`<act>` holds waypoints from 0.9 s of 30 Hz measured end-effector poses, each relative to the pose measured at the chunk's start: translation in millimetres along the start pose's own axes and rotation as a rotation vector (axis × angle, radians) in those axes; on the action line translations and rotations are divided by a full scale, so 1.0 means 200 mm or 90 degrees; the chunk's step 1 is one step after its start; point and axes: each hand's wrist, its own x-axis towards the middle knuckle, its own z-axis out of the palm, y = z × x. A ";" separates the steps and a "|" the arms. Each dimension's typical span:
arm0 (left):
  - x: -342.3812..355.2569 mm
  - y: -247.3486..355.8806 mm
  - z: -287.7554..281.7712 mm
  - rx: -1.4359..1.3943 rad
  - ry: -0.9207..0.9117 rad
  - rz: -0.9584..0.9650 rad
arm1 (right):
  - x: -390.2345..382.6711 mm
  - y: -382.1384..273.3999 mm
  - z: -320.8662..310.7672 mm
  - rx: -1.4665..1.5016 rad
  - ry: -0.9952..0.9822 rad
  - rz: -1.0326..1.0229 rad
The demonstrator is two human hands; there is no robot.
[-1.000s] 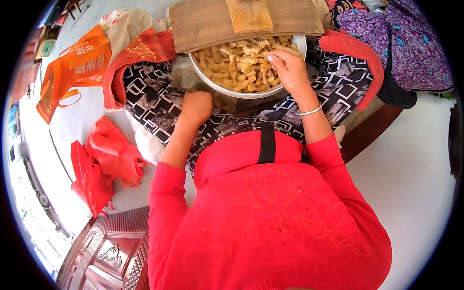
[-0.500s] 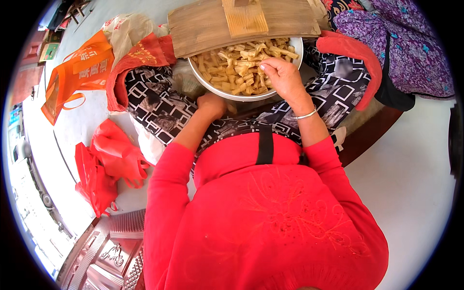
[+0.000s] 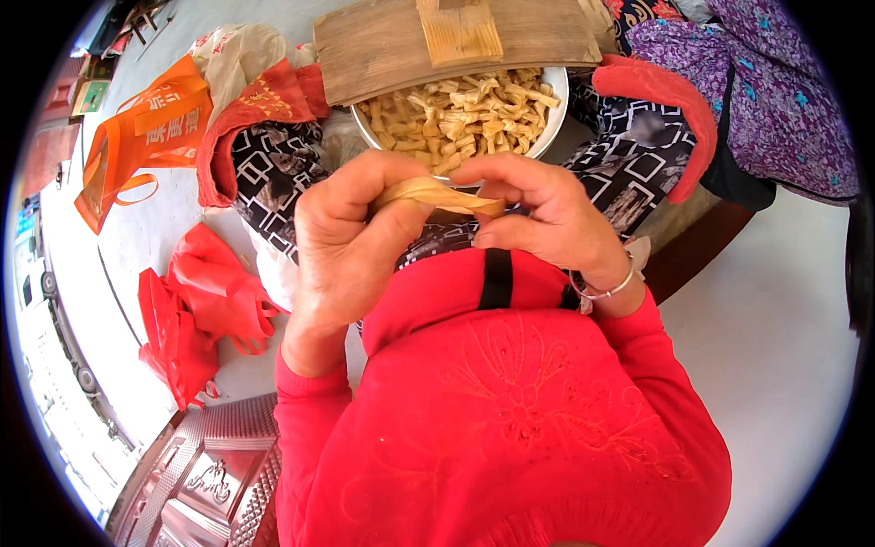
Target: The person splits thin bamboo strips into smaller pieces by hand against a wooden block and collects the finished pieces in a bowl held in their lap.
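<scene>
Both the left hand (image 3: 351, 242) and right hand (image 3: 547, 219) pinch one tan strip (image 3: 437, 194); the bowl (image 3: 558, 100) already holds many finished-looking pieces

Pale tan strip (image 3: 437, 195), thin, flat & slightly curled, lying approx. horizontal, being pinched at both ends just below the heaped bowl (image 3: 556, 109).
</scene>
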 end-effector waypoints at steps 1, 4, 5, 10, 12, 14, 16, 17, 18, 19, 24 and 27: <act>-0.02 0.03 0.00 -0.069 0.035 0.017 | -0.02 -0.04 0.00 -0.159 0.072 -0.112; -0.07 0.07 -0.16 -0.230 0.123 0.102 | -0.14 -0.12 -0.12 -0.335 0.139 -0.111; -0.08 0.09 -0.17 -0.259 0.127 0.113 | -0.19 -0.14 -0.14 -0.352 0.134 -0.097; -0.12 0.14 -0.17 -0.045 0.180 0.201 | -0.31 -0.24 -0.17 -0.632 0.362 -0.263; -0.09 0.12 -0.24 -0.115 0.172 0.215 | -0.39 -0.27 -0.18 -0.654 0.511 -0.258; -0.14 0.12 -0.40 -0.237 0.206 0.225 | -0.46 -0.27 -0.36 -0.769 0.758 -0.288; -0.16 0.09 -0.57 -0.301 0.213 0.215 | -0.66 -0.29 -0.62 -0.635 0.989 -0.237; -0.18 0.05 -0.63 -0.294 0.251 0.186 | -0.81 -0.28 -0.79 -0.598 1.007 -0.216; -0.19 0.01 -0.66 -0.287 0.288 0.157 | -0.95 -0.26 -0.93 -0.562 1.026 -0.194; -0.19 -0.04 -0.66 -0.179 0.323 0.094 | -1.05 -0.24 -1.00 -0.573 1.009 -0.087; -0.17 -0.32 -0.39 0.477 0.111 -0.053 | -1.02 -0.13 -0.68 -0.400 0.609 0.167; -0.09 -0.30 -0.10 0.652 -0.146 0.143 | -0.60 0.00 -0.23 -0.300 0.377 0.173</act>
